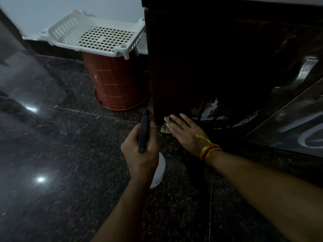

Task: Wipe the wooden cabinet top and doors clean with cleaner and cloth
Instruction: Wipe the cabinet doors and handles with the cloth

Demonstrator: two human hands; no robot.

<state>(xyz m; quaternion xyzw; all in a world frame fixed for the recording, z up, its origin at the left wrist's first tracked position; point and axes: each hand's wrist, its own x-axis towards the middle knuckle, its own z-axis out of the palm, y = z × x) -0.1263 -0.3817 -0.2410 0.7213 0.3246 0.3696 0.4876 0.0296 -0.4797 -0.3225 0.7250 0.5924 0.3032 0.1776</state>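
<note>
The dark wooden cabinet door (209,67) fills the upper right, with white foam streaks (213,109) near its bottom edge. My right hand (185,131) lies flat with straight fingers, pressing a small pale cloth (166,126) against the door's lower left corner. My left hand (141,152) grips a spray bottle by its black trigger head (144,131); the white bottle body (160,170) shows below the hand, close to the floor.
A metal handle (300,74) sits on the door at right. Left of the cabinet a white perforated basket (94,35) rests on an upturned brown bucket (118,81). Dark glossy granite floor (70,154) spreads below and left.
</note>
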